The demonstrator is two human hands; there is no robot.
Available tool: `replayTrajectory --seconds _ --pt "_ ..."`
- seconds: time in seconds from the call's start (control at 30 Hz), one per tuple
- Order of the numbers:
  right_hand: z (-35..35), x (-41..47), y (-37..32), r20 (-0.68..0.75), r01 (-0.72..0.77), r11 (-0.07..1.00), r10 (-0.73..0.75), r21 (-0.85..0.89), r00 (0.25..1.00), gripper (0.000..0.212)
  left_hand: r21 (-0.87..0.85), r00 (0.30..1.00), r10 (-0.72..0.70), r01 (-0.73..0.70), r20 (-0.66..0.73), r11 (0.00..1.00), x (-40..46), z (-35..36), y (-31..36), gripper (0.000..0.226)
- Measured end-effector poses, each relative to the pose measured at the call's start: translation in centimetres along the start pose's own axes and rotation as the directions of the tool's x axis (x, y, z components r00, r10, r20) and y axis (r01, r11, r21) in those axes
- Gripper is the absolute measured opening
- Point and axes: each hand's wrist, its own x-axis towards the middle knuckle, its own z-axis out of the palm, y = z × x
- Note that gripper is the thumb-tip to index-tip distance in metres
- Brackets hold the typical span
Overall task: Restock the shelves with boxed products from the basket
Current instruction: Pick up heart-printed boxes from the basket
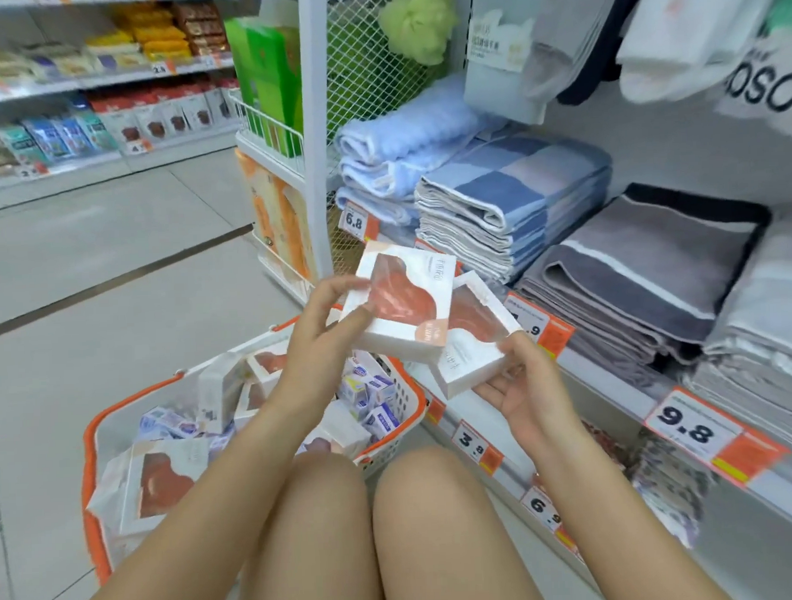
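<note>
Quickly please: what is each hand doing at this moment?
Left hand: pinches the upper white cardboard box with terracotta window.
Right hand: holds the lower white cardboard box of the same kind from beneath.

1. The tiled floor point(92, 274) carries the white basket point(120, 412) with orange rim, which stands close before the shelf's front edge.
2. The towel shelf point(612, 382) holds folded stacks along its length: light blue towels point(393, 138) at the far end, a blue checked stack point(512, 197) just beside them, then grey towels point(644, 273), then a pale grey stack point(763, 332) at the near end.
3. Price tags point(692, 426) are fixed along the shelf's front edge.
4. The lower shelf point(744, 552) holds patterned packs point(665, 483), possibly cloths; the view is blurred.
</note>
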Motion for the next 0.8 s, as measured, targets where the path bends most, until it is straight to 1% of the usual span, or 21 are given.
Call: replayTrajectory --seconds 0.07,0.17,0.2,0.27,0.3,0.33,0.4,0.47,0.53,0.6,0.63,0.73,0.8 --pt "-0.1 0.0 0.0 0.015 -0.016 1.000 0.016 0.000 1.000 0.018 -0.107 0.997 -0.077 0.074 -0.025 0.991 0.2 -0.1 -0.6 0.051" --pt "-0.2 -0.1 0.0 0.026 -0.032 0.998 0.031 0.056 0.999 0.017 -0.132 0.979 -0.203 0.196 -0.037 0.972 0.5 -0.2 -1.0 0.082" --pt "-0.3 -0.2 -0.1 0.031 -0.036 0.996 0.033 0.082 0.999 0.018 -0.135 0.964 -0.264 0.260 -0.013 0.956 0.6 -0.2 -0.9 0.090" --pt "-0.3 -0.4 -0.2 0.039 -0.042 0.991 0.037 0.130 0.999 0.018 -0.123 0.921 -0.382 0.389 0.079 0.913 1.0 -0.3 -0.6 0.106" --pt "-0.2 -0.4 -0.3 0.039 -0.043 0.989 0.038 0.144 0.999 0.018 -0.083 0.896 -0.427 0.438 0.123 0.895 1.1 -0.3 -0.5 0.105" --pt "-0.2 -0.5 -0.4 0.039 -0.039 0.988 0.033 0.149 0.999 0.018 -0.028 0.878 -0.454 0.463 0.152 0.886 1.2 -0.4 -0.3 0.095" --pt "0.1 -0.6 -0.6 0.027 -0.021 0.991 0.018 0.130 0.999 0.015 0.030 0.881 -0.456 0.456 0.129 0.890 1.3 -0.2 0.1 0.063" --pt "0.3 -0.7 -0.6 -0.017 -0.003 0.995 0.005 0.096 1.000 0.015 0.009 0.891 -0.449 0.450 0.071 0.893 1.4 0.1 0.3 0.046" --pt "0.2 -0.8 -0.5 -0.080 0.009 0.997 -0.002 0.078 0.997 0.019 -0.091 0.897 -0.441 0.440 0.004 0.894 1.1 0.4 0.7 0.033" --pt "-0.1 -0.8 -0.6 -0.130 0.009 0.997 0.000 0.070 0.992 0.021 -0.229 0.894 -0.445 0.422 -0.055 0.877 1.0 0.4 0.6 0.027" --pt "-0.2 -0.8 -0.8 -0.142 0.006 0.997 0.004 0.072 0.990 0.021 -0.271 0.893 -0.443 0.409 -0.077 0.872 1.0 0.2 0.6 0.026" --pt "-0.6 -0.9 -1.4 -0.147 0.008 0.998 0.002 0.070 0.989 0.012 -0.330 0.906 -0.405 0.348 -0.120 0.877 0.7 0.1 1.0 0.027" --pt "-0.6 -0.9 -1.7 -0.124 0.023 1.000 -0.021 0.015 0.992 0.019 -0.336 0.907 -0.387 0.318 -0.164 0.887 0.4 0.3 1.2 0.020"
